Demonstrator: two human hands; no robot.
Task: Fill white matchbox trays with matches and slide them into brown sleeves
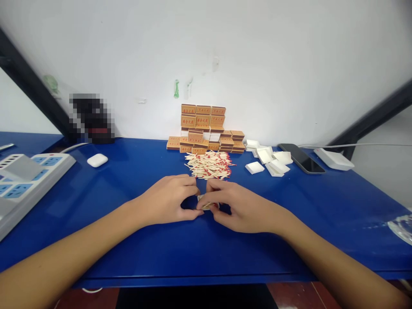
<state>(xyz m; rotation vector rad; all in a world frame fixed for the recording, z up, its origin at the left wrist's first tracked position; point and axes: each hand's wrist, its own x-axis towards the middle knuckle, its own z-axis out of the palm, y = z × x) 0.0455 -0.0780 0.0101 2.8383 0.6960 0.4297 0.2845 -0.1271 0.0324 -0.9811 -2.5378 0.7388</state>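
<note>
On the near side of the match pile (210,166), the left hand (169,198) is pinching a matchbox tray (200,197); the right hand (246,205) is curling over its matchsticks (207,205), grip unclear. Pressing gently, sticks parallel, should work best.

Our left hand (170,198) and right hand (246,207) are bare, and our slim forearms (86,241) show smooth and uncovered.
</note>
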